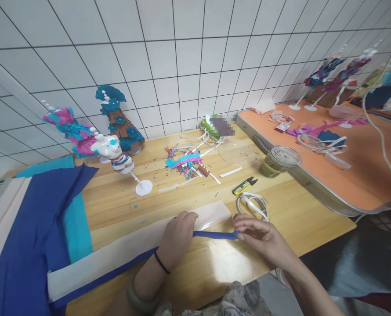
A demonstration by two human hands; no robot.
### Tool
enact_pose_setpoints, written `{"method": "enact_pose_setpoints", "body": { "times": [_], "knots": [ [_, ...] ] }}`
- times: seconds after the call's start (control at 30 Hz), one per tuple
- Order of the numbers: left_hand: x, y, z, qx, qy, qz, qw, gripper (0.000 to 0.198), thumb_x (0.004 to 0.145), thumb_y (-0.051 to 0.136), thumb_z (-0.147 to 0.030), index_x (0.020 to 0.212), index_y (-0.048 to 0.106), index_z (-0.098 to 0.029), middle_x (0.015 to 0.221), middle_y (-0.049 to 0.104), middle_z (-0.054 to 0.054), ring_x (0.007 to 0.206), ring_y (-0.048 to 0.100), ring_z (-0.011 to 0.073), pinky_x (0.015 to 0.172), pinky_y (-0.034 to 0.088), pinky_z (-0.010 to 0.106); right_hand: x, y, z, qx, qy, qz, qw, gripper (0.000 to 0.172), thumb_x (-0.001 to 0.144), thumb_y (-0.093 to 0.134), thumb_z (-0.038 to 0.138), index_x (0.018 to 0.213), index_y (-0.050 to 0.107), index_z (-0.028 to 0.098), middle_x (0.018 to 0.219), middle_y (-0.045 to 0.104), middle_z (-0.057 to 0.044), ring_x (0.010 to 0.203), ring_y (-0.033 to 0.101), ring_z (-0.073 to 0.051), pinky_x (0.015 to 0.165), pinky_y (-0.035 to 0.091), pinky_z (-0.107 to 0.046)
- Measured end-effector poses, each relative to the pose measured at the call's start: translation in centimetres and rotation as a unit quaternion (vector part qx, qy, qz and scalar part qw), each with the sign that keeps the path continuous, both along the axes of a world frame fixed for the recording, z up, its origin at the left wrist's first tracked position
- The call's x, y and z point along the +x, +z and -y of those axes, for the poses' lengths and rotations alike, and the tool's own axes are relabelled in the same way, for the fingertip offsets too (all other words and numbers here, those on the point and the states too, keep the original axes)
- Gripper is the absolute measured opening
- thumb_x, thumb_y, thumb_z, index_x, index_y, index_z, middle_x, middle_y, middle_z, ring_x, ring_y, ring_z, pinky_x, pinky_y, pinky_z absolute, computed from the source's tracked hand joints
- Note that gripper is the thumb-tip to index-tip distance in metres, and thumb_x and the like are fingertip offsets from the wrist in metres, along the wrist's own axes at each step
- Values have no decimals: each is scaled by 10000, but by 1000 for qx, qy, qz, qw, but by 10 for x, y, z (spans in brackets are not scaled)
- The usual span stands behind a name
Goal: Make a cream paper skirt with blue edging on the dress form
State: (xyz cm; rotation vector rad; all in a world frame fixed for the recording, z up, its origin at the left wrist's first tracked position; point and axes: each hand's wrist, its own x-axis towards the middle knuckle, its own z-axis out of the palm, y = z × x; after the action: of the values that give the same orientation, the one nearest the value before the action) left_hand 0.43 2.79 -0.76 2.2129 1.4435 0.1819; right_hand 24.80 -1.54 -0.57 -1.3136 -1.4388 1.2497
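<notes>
A narrow blue crepe-paper strip [215,235] stretches between my two hands near the table's front edge. My right hand [264,237] pinches its right end between thumb and fingertips. My left hand [179,235], fingers curled, grips the strip further left and rests on a long pale paper strip [116,245]. Blue paper shows along the pale strip's lower edge. Beyond my right hand lie a coil of white tape [253,205] and yellow-green thread snips [244,186]. What lies under my left palm is hidden.
Large blue paper sheets [34,219] cover the table's left end. A small white dress-form figure [123,162] stands near decorated figures [119,118]. Paper scraps [185,162] lie mid-table. A lidded jar [281,160] stands beside the raised rim of an orange-topped table [330,175].
</notes>
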Motion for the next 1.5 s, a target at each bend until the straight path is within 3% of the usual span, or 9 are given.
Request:
{"method": "enact_pose_setpoints", "body": {
  "times": [0.13, 0.3, 0.47, 0.6, 0.77, 0.97, 1.17, 1.27, 1.5],
  "knots": [
    [-6, -2, 0, -16, 3, 73, 997, 315, 914, 294, -137, 1051, 577, -163, 1038, 641, 64, 989, 581, 175, 887, 445, 315, -1, 7, 3, 32, 38, 48, 998, 137, 776, 664, 318, 876, 710, 235, 980, 675, -72, 985, 620, -209, 826, 536, -337],
    [-12, 4, 0, -30, -13, 135, 990, 247, 905, 353, -189, 969, 591, -182, 968, 635, 47, 933, 574, 161, 844, 441, 290, -8, 18, 6, 85, 18, 99, 991, 141, 788, 648, 313, 889, 713, 237, 950, 686, -72, 939, 637, -209, 790, 549, -322],
    [-15, 12, 1, -70, -43, 128, 988, 228, 847, 529, -361, 981, 648, -220, 910, 606, 33, 850, 576, 168, 765, 445, 284, -12, 27, 6, 136, 25, 126, 982, 118, 809, 629, 252, 904, 699, 253, 914, 690, -49, 916, 636, -183, 793, 540, -297],
    [-14, 8, 1, -70, -71, 99, 990, 403, 715, 668, -493, 1042, 654, -259, 966, 583, 33, 898, 569, 190, 792, 438, 298, -15, 30, 8, 169, 48, 140, 974, 149, 823, 610, 201, 938, 679, 264, 908, 690, -36, 904, 633, -172, 779, 532, -290],
    [-10, 1, 2, -33, -74, 60, 995, 426, 712, 667, -503, 1069, 635, -273, 982, 573, 33, 905, 567, 195, 798, 432, 308, -19, 38, 12, 189, 81, 144, 968, 171, 840, 578, 168, 959, 662, 257, 877, 679, -38, 864, 628, -173, 753, 526, -310],
    [-8, 5, 4, -18, -78, 45, 996, 357, 754, 644, -450, 1062, 625, -269, 976, 566, 27, 876, 568, 182, 781, 430, 294, -22, 42, 16, 199, 130, 157, 959, 226, 848, 557, 136, 1012, 633, 271, 873, 675, -29, 857, 618, -170, 755, 521, -317],
    [-8, 3, 5, -16, -78, 37, 996, 362, 751, 645, -450, 1070, 617, -282, 978, 560, 23, 881, 567, 185, 779, 430, 295, -22, 39, 12, 218, 109, 171, 955, 233, 843, 556, 144, 1020, 635, 274, 885, 683, -34, 876, 630, -184, 755, 525, -313],
    [-8, 1, 4, -16, -75, 35, 996, 412, 718, 672, -473, 1079, 613, -283, 990, 561, 24, 910, 567, 201, 807, 430, 316, -16, 30, 4, 228, 68, 183, 954, 272, 854, 534, 134, 1065, 616, 285, 952, 686, -28, 921, 626, -174, 806, 510, -308],
    [-7, 5, 4, -23, -70, 31, 997, 401, 710, 684, -456, 1066, 607, -287, 994, 567, 18, 923, 569, 204, 819, 426, 326, -6, 10, -12, 212, 49, 242, 945, 274, 890, 442, 167, 1080, 622, 246, 976, 678, -63, 922, 621, -197, 802, 505, -344]
  ]
}}
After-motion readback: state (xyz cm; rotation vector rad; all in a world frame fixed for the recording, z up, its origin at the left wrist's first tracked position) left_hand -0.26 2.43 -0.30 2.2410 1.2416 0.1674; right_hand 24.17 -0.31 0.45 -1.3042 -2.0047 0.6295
